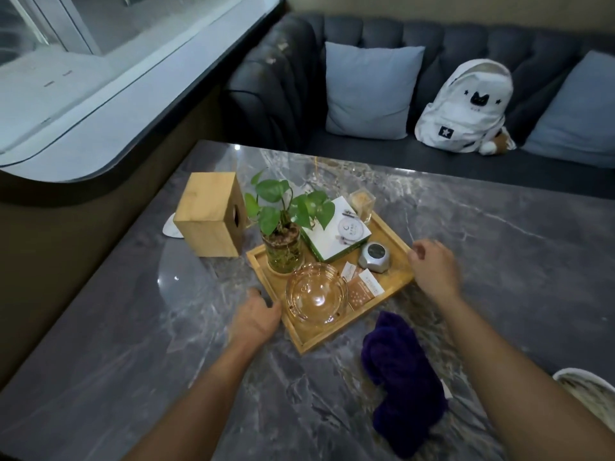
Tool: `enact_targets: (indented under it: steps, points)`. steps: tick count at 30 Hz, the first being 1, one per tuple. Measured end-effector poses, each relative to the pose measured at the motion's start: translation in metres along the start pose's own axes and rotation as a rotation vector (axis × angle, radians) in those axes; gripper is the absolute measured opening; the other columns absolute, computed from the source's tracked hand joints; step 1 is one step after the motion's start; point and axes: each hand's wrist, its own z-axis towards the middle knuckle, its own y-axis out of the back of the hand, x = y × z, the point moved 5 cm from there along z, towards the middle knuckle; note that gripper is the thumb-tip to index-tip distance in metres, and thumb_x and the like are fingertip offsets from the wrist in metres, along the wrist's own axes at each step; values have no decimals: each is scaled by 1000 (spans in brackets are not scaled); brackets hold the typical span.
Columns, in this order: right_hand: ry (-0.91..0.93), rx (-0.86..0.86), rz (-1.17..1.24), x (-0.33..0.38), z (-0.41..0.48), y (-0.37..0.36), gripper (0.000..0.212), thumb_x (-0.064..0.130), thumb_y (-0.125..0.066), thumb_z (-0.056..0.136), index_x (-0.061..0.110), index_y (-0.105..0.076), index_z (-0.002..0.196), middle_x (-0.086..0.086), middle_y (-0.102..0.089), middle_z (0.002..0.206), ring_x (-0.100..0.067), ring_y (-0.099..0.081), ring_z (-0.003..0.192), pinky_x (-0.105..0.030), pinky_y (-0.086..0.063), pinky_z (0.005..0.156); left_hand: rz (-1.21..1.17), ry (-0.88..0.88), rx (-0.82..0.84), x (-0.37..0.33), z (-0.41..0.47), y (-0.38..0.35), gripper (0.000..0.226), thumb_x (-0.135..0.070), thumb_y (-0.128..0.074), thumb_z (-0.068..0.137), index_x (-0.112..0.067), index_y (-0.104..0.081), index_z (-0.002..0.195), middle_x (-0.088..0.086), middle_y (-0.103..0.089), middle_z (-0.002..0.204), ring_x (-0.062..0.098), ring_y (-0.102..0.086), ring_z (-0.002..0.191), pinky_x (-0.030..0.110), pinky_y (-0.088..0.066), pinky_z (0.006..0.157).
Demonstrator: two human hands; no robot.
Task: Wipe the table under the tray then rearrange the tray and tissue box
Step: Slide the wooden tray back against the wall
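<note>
A wooden tray [396, 277] lies at an angle on the grey marble table [499, 227]. It carries a potted plant in a glass [283, 251], an amber glass ashtray [316, 294], a white and green box, a grey round device and small packets. My left hand [256, 316] touches the tray's near-left edge, fingers apart. At the tray's right corner my right hand [432, 266] hovers with curled fingers, and whether it grips the rim is unclear. The wooden tissue box [209, 214] stands upright just left of the tray. A purple cloth [402, 380] lies crumpled on the table between my forearms.
A dark sofa [366, 34] with light blue cushions and a white backpack [466, 104] runs along the table's far side. A window sill [100, 104] is at the left. A white object [171, 226] peeks out behind the tissue box. A white rim [582, 384] shows at the right edge.
</note>
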Motion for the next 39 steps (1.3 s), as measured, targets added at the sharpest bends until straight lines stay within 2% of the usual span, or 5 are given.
enact_targets:
  steps: [8, 17, 26, 33, 39]
  points:
    - [20, 52, -129, 0, 34, -39, 29, 29, -55, 89, 5, -60, 103, -16, -60, 106, -32, -53, 98, -46, -46, 87, 4, -14, -36, -2, 11, -7, 27, -34, -41, 80, -12, -36, 95, 25, -66, 93, 44, -64, 81, 52, -54, 78]
    - [4, 14, -188, 3, 41, -47, 37, 29, -43, 95, -3, -61, 96, -22, -59, 104, -36, -52, 98, -42, -42, 81, 34, -54, -87, -13, 10, -10, 34, -11, -32, 94, 13, -31, 119, 34, -58, 103, 49, -60, 92, 57, -47, 84]
    - [55, -74, -196, 6, 17, -28, 32, 25, -47, 94, -5, -60, 90, -21, -60, 97, -34, -54, 90, -40, -43, 74, -47, -122, -130, -6, -6, -2, 17, -18, -35, 95, -2, -36, 99, 30, -64, 94, 48, -61, 85, 54, -49, 77]
    - [99, -43, -259, 19, -18, -29, 33, 27, -44, 95, -2, -60, 91, -18, -61, 98, -32, -53, 94, -40, -42, 77, 66, -144, -215, 23, -38, 16, 21, -15, -34, 95, 3, -41, 104, 27, -66, 91, 45, -65, 81, 53, -52, 70]
    - [179, 36, -295, 44, -56, -45, 34, 26, -41, 96, -2, -59, 102, -19, -60, 110, -33, -51, 106, -42, -39, 87, 52, -25, -216, 66, -76, 29, 27, -18, -33, 96, 2, -37, 114, 20, -63, 86, 47, -62, 93, 53, -49, 81]
